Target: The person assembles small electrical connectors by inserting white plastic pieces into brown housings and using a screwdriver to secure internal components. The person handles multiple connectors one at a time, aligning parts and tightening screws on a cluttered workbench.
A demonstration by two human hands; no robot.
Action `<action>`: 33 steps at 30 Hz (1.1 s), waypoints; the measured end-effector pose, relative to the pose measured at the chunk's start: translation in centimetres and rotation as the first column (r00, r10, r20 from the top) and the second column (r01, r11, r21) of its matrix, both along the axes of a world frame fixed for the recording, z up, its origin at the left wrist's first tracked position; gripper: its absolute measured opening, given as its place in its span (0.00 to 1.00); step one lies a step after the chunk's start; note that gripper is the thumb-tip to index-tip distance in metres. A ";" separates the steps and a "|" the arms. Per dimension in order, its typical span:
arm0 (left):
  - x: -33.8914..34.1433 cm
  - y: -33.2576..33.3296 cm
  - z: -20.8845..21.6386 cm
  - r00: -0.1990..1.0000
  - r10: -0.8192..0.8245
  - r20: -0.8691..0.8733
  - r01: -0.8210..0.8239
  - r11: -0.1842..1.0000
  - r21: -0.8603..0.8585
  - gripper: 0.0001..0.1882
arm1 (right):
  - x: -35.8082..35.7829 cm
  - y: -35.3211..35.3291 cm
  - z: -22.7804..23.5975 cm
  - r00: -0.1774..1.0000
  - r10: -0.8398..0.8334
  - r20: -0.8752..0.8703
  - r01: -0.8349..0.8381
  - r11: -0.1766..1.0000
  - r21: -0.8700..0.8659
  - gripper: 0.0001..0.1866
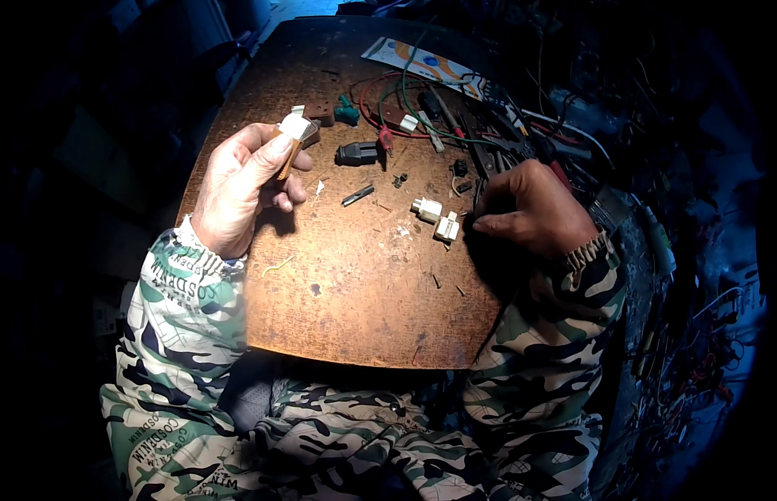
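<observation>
My left hand (242,179) is raised over the left side of the wooden table (363,309). Thumb and fingers grip a small white-and-brown box-like piece (297,127) with a white flap sticking up at its top. My right hand (539,209) is at the table's right side, fingers curled and thumb drawn in; whatever they hold is hidden in shadow. Just left of its thumb lie two white plastic connectors (446,227). Small black parts (460,169) sit beyond them. A short dark rod (358,195) and a black plug-like piece (357,154) lie between my hands.
Red and green test wires with a red clip (387,140) loop across the back. Farther off lie a green piece (347,110) and a printed white strip (426,63). Cables and tools crowd the right edge. A yellow wire scrap (278,266) and small screws (436,282) lie nearer.
</observation>
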State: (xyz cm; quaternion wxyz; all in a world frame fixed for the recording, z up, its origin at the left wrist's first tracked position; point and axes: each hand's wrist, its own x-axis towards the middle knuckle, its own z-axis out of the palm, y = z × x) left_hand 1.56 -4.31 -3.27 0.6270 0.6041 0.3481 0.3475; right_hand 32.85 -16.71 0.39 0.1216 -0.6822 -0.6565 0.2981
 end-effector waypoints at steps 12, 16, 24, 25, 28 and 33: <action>0.2 0.2 -0.4 0.987 -0.136 0.087 0.151 0.968 -0.201 0.23 | -4.4 -1.6 -0.9 0.922 0.338 0.187 -0.328 0.941 -0.083 0.13; 0.1 -0.1 0.1 0.981 -0.160 0.112 0.182 0.954 -0.238 0.21 | -4.9 -1.1 -0.8 0.916 0.383 0.117 -0.379 0.924 -0.053 0.11; 0.3 -0.5 0.1 0.968 -0.214 0.130 0.238 0.947 -0.214 0.26 | -5.4 -1.1 -0.7 0.928 0.224 -0.297 -0.155 0.958 0.241 0.08; 0.3 -0.5 0.1 0.967 -0.219 0.130 0.243 0.946 -0.216 0.26 | -5.3 -1.1 -0.9 0.936 0.210 -0.281 -0.137 0.956 0.259 0.08; 0.5 -0.3 -0.2 0.967 -0.222 0.122 0.246 0.940 -0.235 0.26 | -4.8 -1.1 -1.5 0.957 0.160 -0.242 -0.073 0.940 0.332 0.08; -0.3 0.1 -0.4 0.992 -0.106 0.071 0.117 0.978 -0.173 0.27 | -2.5 -0.6 -1.8 0.974 -0.176 -0.143 0.226 0.806 0.546 0.07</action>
